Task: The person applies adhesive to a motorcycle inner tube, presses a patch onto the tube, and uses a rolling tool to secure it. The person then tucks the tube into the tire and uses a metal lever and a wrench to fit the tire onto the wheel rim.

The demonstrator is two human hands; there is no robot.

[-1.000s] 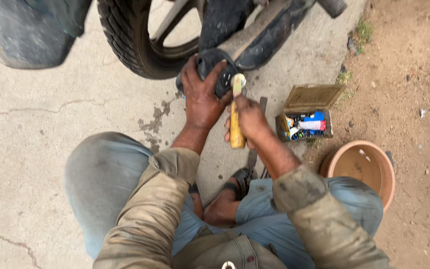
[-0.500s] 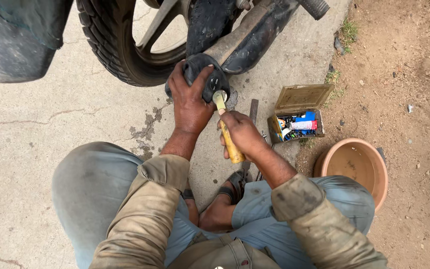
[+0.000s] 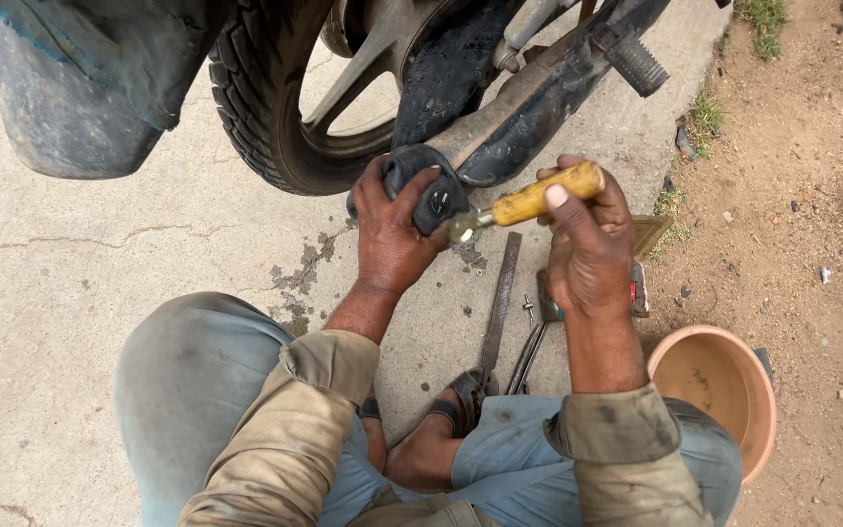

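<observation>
- The left hand (image 3: 389, 234) gripped a fold of black rubber tube (image 3: 428, 190) below the ribbed tyre (image 3: 256, 107).
- The right hand (image 3: 587, 244), wrist bent, closed around a yellow-handled tool (image 3: 529, 202); its metal tip seemingly touched the tube.
- A flat metal bar (image 3: 500, 312) lay on cracked concrete (image 3: 80, 263).

Two hands: left hand (image 3: 389, 239), right hand (image 3: 587, 244). One yellow-handled tool (image 3: 529, 202). One black rubber tube (image 3: 428, 190). One tyre (image 3: 265, 98). One footpeg (image 3: 634, 60). Two flat metal bars (image 3: 500, 312) on concrete. One small box (image 3: 648, 234), half hidden. One clay-coloured bowl (image 3: 734, 376). One sandal (image 3: 461, 395).
</observation>
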